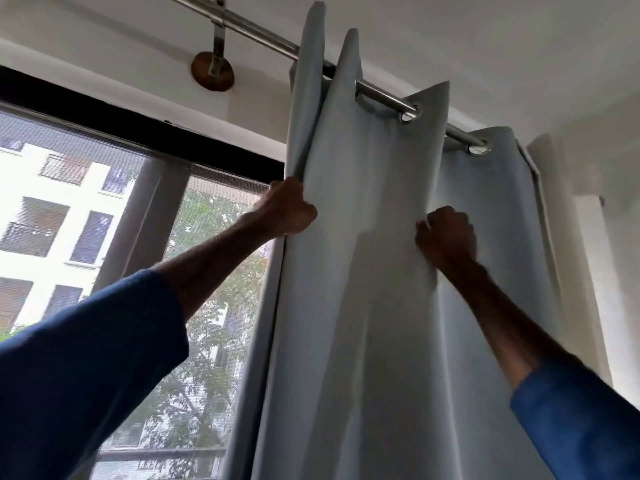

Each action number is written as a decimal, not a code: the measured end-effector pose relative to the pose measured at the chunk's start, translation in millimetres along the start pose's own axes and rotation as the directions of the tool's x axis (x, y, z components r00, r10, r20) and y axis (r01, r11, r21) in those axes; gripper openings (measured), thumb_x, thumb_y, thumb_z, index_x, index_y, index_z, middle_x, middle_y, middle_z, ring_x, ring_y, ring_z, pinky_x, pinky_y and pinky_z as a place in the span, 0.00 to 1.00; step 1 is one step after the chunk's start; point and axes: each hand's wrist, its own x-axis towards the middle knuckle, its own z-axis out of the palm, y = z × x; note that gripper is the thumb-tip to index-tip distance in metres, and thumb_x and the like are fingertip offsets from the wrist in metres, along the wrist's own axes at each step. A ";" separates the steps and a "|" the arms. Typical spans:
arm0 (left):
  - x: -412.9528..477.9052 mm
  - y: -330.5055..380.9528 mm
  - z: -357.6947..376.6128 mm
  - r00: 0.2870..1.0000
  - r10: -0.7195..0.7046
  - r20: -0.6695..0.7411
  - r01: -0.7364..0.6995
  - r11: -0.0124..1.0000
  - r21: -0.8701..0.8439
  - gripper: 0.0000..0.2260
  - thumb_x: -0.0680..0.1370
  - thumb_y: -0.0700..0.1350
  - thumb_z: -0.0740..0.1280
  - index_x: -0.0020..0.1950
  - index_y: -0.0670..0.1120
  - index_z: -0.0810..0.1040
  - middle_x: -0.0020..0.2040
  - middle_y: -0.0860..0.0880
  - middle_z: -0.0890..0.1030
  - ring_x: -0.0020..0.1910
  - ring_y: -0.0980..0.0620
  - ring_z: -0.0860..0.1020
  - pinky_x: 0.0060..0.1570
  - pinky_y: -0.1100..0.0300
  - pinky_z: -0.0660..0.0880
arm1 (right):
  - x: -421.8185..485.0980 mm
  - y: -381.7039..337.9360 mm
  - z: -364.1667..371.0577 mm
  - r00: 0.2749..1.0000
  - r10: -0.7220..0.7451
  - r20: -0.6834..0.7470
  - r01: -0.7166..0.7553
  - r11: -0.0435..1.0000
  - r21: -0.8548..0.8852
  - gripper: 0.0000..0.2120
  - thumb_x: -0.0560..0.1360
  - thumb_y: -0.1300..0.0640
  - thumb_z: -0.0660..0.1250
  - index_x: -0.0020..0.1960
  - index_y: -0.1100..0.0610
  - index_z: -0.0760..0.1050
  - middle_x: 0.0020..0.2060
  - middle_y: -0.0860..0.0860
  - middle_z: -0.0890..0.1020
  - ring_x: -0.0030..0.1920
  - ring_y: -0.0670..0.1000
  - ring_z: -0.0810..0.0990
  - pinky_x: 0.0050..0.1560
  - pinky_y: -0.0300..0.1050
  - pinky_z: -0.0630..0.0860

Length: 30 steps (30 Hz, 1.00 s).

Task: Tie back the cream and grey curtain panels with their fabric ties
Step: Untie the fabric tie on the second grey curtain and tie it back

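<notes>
two dark blue fabric sleeves fill the lower corners. the left sleeve (86, 358) is wide and close to the camera, and the right sleeve (581, 420) sits low at the right edge. a bare forearm reaches up from each toward the curtain.

the left hand (289, 211) grips the leading edge of the pale grey fabric curtain panel (374, 323). its fingers (306, 216) are curled tight over that edge, with the tips hidden behind the fold. the right hand (446, 235) sits slightly lower and further right. its fingers are clenched on a bunched pleat of the same panel, and creases run down from the grip. the two hands are apart, with one broad fold of cloth between them.

the grey panel is gathered at the right side of the window, in deep vertical folds that run from the top to the bottom of the view. it hangs by round metal eyelets (410, 114) threaded on a brushed steel curtain rod (266, 38), which slants from upper left down to the right. a steel bracket (219, 39) joins the rod to a round brown wooden wall mount (212, 73) on the white wall.

just right of the grey panel stands a pale cream vertical strip (547, 220); whether it is cloth or wall i cannot tell.

behind the left forearm is a black-framed window (138, 124) with a fine mesh screen. beyond it stand a white building (52, 209) with dark windows and balconies, and a green leafy tree (207, 341).
</notes>
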 end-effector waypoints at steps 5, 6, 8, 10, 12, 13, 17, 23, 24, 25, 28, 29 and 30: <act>1.7 -7.9 -11.8 1.000 -0.008 0.013 0.008 1.000 0.026 0.16 0.72 0.54 0.65 0.36 0.44 0.65 0.47 0.41 0.73 0.50 0.40 0.78 0.42 0.60 0.67 | -13.7 -57.6 20.3 0.992 -0.126 -0.030 0.124 0.991 -0.049 0.11 0.79 0.59 0.62 0.59 0.62 0.74 0.58 0.63 0.77 0.58 0.66 0.76 0.57 0.53 0.71; 3.5 -10.9 -13.8 1.000 -0.009 0.010 0.008 0.999 0.034 0.16 0.72 0.54 0.65 0.38 0.42 0.67 0.47 0.41 0.74 0.49 0.41 0.78 0.41 0.60 0.68 | -16.5 -70.7 22.4 0.987 -0.156 -0.033 0.155 0.987 -0.042 0.12 0.78 0.59 0.62 0.60 0.62 0.74 0.58 0.63 0.77 0.59 0.66 0.76 0.57 0.53 0.70; 5.2 -14.1 -17.5 1.000 -0.002 0.009 0.001 0.999 0.048 0.15 0.72 0.53 0.66 0.42 0.41 0.70 0.47 0.41 0.75 0.49 0.43 0.78 0.40 0.60 0.67 | -24.7 -98.6 24.0 0.973 -0.228 -0.031 0.228 0.973 -0.020 0.13 0.79 0.59 0.61 0.61 0.62 0.74 0.59 0.63 0.77 0.60 0.65 0.75 0.57 0.53 0.69; 5.8 -14.1 -17.8 1.000 0.010 -0.007 -0.010 0.997 0.073 0.11 0.77 0.48 0.67 0.46 0.41 0.73 0.48 0.40 0.75 0.53 0.41 0.79 0.39 0.60 0.66 | -34.4 -127.1 24.9 0.950 -0.310 -0.030 0.311 0.949 0.041 0.13 0.80 0.57 0.60 0.60 0.61 0.75 0.59 0.63 0.78 0.60 0.65 0.75 0.57 0.53 0.68; 4.4 -11.0 -16.9 1.000 0.019 -0.018 -0.017 0.994 0.111 0.10 0.80 0.43 0.65 0.51 0.36 0.76 0.52 0.33 0.79 0.55 0.38 0.80 0.39 0.59 0.68 | -40.5 -150.8 25.0 0.924 -0.379 -0.053 0.382 0.920 0.088 0.11 0.79 0.55 0.62 0.57 0.60 0.76 0.56 0.62 0.80 0.58 0.64 0.77 0.54 0.52 0.69; 2.5 -9.0 -16.2 0.999 0.029 -0.018 -0.026 0.992 0.125 0.10 0.80 0.41 0.64 0.54 0.34 0.76 0.55 0.31 0.79 0.56 0.36 0.80 0.40 0.58 0.69 | -41.3 -157.0 24.9 0.913 -0.401 -0.067 0.406 0.909 0.095 0.10 0.78 0.54 0.63 0.54 0.59 0.76 0.54 0.61 0.80 0.56 0.64 0.77 0.51 0.51 0.69; -2.7 -4.8 -14.1 0.995 0.086 -0.050 -0.080 0.989 0.124 0.11 0.81 0.45 0.63 0.52 0.36 0.76 0.56 0.31 0.79 0.55 0.35 0.80 0.40 0.58 0.69 | -43.4 -144.3 28.3 0.924 -0.369 -0.095 0.380 0.911 0.158 0.07 0.78 0.56 0.62 0.45 0.57 0.75 0.48 0.61 0.80 0.50 0.65 0.77 0.42 0.47 0.60; -13.1 5.5 -8.6 0.988 0.148 -0.036 -0.143 0.983 0.118 0.10 0.82 0.45 0.62 0.45 0.42 0.67 0.52 0.30 0.77 0.51 0.36 0.79 0.39 0.58 0.65 | -84.5 -116.3 42.3 0.932 -0.346 -0.110 0.363 0.900 0.242 0.12 0.76 0.60 0.65 0.35 0.57 0.69 0.39 0.58 0.81 0.43 0.67 0.77 0.39 0.46 0.60; -13.8 6.7 -7.9 0.988 0.151 -0.028 -0.147 0.982 0.118 0.11 0.82 0.45 0.62 0.42 0.41 0.66 0.48 0.33 0.76 0.48 0.37 0.78 0.39 0.58 0.65 | -89.6 -114.5 41.6 0.927 -0.355 -0.124 0.375 0.899 0.228 0.08 0.76 0.59 0.65 0.38 0.58 0.74 0.41 0.57 0.82 0.44 0.66 0.77 0.39 0.46 0.60; -15.3 8.5 -7.4 0.989 0.146 -0.021 -0.143 0.983 0.117 0.13 0.82 0.45 0.62 0.40 0.42 0.65 0.44 0.37 0.74 0.44 0.39 0.77 0.38 0.58 0.65 | -93.2 -112.7 40.5 0.921 -0.362 -0.144 0.386 0.897 0.216 0.06 0.76 0.59 0.66 0.41 0.58 0.77 0.41 0.57 0.83 0.45 0.65 0.78 0.40 0.45 0.60; -18.6 12.3 -6.3 0.993 0.121 -0.011 -0.119 0.987 0.108 0.17 0.82 0.44 0.61 0.35 0.45 0.61 0.37 0.45 0.69 0.39 0.45 0.72 0.35 0.59 0.64 | -99.4 -110.6 36.5 0.917 -0.353 -0.186 0.389 0.893 0.226 0.05 0.75 0.59 0.66 0.41 0.57 0.78 0.40 0.55 0.83 0.41 0.63 0.78 0.38 0.44 0.60; -19.1 12.5 -5.6 0.994 0.111 -0.010 -0.110 0.989 0.101 0.17 0.81 0.44 0.62 0.34 0.45 0.61 0.38 0.44 0.70 0.39 0.46 0.72 0.34 0.59 0.63 | -100.4 -110.4 35.3 0.917 -0.349 -0.191 0.388 0.890 0.239 0.06 0.74 0.60 0.66 0.39 0.56 0.76 0.39 0.55 0.83 0.39 0.63 0.76 0.38 0.44 0.60; -18.4 12.1 -4.8 0.995 0.097 -0.008 -0.096 0.992 0.082 0.17 0.81 0.43 0.62 0.34 0.45 0.61 0.39 0.42 0.71 0.39 0.46 0.73 0.33 0.58 0.62 | -100.7 -110.5 33.8 0.919 -0.343 -0.195 0.384 0.890 0.246 0.07 0.73 0.62 0.64 0.37 0.56 0.72 0.38 0.56 0.83 0.37 0.63 0.74 0.37 0.44 0.59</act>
